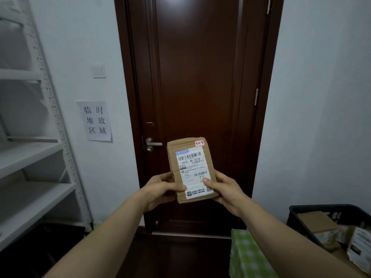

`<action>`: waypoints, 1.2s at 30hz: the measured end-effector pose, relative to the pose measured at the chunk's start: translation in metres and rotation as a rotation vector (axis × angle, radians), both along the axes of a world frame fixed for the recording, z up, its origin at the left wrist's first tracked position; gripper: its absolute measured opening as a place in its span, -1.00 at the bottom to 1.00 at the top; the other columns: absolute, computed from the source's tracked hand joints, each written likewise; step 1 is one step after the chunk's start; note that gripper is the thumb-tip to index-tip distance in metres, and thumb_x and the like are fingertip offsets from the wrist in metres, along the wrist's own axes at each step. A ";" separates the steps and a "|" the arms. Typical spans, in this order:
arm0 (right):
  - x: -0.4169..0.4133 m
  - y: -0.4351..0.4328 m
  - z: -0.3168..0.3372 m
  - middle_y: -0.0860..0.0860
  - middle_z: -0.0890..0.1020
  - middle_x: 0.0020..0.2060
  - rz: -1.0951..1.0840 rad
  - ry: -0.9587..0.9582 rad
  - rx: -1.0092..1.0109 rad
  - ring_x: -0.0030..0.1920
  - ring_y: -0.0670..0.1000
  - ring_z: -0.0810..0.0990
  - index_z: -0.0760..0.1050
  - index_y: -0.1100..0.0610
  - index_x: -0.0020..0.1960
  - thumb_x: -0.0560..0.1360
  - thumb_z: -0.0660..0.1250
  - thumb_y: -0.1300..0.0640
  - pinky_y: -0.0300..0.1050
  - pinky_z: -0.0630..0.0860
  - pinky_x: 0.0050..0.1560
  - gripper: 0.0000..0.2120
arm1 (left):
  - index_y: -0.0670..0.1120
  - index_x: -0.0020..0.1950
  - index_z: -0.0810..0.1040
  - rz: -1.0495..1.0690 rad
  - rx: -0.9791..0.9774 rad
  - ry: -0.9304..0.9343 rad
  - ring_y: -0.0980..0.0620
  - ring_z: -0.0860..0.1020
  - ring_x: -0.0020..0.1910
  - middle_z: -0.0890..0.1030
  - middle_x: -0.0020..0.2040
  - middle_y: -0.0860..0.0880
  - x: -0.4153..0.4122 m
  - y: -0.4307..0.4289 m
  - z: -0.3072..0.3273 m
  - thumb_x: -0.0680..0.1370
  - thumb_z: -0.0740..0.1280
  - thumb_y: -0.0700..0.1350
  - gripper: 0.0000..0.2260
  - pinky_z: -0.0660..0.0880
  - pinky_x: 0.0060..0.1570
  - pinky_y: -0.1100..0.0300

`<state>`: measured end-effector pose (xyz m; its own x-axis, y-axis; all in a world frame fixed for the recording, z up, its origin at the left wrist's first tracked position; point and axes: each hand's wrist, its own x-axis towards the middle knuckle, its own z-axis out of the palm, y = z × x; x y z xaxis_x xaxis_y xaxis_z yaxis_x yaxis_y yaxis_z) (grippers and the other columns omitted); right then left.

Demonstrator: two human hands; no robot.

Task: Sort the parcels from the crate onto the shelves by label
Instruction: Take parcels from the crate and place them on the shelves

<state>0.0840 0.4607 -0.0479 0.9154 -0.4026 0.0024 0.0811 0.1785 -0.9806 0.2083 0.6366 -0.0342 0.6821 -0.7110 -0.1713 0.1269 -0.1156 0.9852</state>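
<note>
Small cardboard parcel (190, 169) held up in front of the chest, upright and tilted a little, label side to the camera. Left hand (160, 189) grips its lower left edge, thumb across the front, fingers curled behind. Right hand (222, 189) grips the lower right edge, thumb pressed on the white shipping label (193, 171). The upper half of the parcel sticks up free above both hands. A red-bordered sticker (200, 143) at the top right corner reads 5-1-4.

Straight behind is a dark door (196, 77). White shelves (30, 157) run along the left, well apart from the parcel, with open floor between. The black crate (313, 209) sits low on the right with more parcels (317, 223) in it, beside something green-checked (247, 255). A paper sign (96, 121) hangs on the wall left of the door.
</note>
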 end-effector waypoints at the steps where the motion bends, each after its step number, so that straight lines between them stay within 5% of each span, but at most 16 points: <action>1: 0.001 0.002 0.000 0.04 0.69 0.03 0.007 0.000 -0.003 0.06 0.08 0.66 0.54 -0.01 0.24 0.43 0.43 0.25 -0.01 0.58 0.05 -0.59 | -0.08 0.26 0.50 0.004 0.000 -0.001 -0.04 0.60 0.14 0.68 0.08 -0.04 0.000 0.003 0.000 0.24 0.57 -0.25 -0.39 0.45 0.27 -0.10; 9: 0.017 0.027 -0.006 0.02 0.70 0.02 0.081 0.022 -0.082 0.05 0.06 0.67 0.55 0.02 0.22 0.44 0.43 0.23 0.00 0.56 0.12 -0.63 | -0.05 0.24 0.53 0.100 0.021 0.010 0.01 0.61 0.11 0.69 0.04 0.01 -0.003 0.040 -0.004 0.31 0.55 -0.23 -0.48 0.51 0.19 0.00; 13: 0.034 0.053 -0.010 0.04 0.70 0.01 0.125 0.035 -0.130 0.03 0.05 0.67 0.57 0.05 0.17 0.43 0.44 0.23 -0.01 0.55 0.14 -0.68 | -0.01 0.22 0.54 0.194 0.024 0.032 0.04 0.60 0.10 0.68 0.05 0.02 -0.005 0.074 -0.009 0.33 0.55 -0.19 -0.52 0.55 -0.01 0.13; 22: 0.080 0.158 -0.034 0.11 0.70 -0.05 0.352 0.081 -0.128 -0.04 0.06 0.68 0.58 0.12 0.05 0.46 0.39 0.29 -0.05 0.59 0.03 -0.81 | 0.09 0.39 0.44 0.570 0.057 0.053 0.06 0.56 0.17 0.60 0.21 0.07 -0.028 0.189 -0.027 0.26 0.59 0.05 -0.28 0.52 -0.06 0.12; 27: 0.100 0.230 -0.038 0.10 0.68 -0.04 0.502 0.078 -0.124 -0.05 0.06 0.67 0.55 0.19 0.13 0.48 0.36 0.34 -0.17 0.63 -0.14 -0.76 | 0.14 0.32 0.50 0.778 0.063 0.078 0.00 0.54 0.19 0.61 0.20 0.08 -0.046 0.253 -0.030 0.20 0.61 0.10 -0.30 0.42 0.14 0.01; 31: 0.104 0.280 -0.042 0.13 0.67 0.01 0.639 0.086 -0.157 0.00 0.09 0.66 0.55 0.22 0.16 0.47 0.38 0.33 0.00 0.59 0.06 -0.74 | 0.09 0.28 0.53 0.891 0.015 0.122 0.07 0.61 -0.02 0.64 0.12 0.03 -0.065 0.297 -0.036 0.42 0.49 -0.10 -0.56 0.53 -0.38 0.25; 36: 0.096 0.324 -0.045 0.09 0.67 -0.01 0.767 0.079 -0.185 0.01 0.08 0.66 0.56 0.16 0.09 0.47 0.38 0.34 0.02 0.57 0.12 -0.78 | 0.15 0.30 0.51 0.989 0.022 0.133 0.02 0.60 0.12 0.67 0.09 0.06 -0.084 0.340 -0.053 0.43 0.47 -0.10 -0.54 0.50 -0.05 0.07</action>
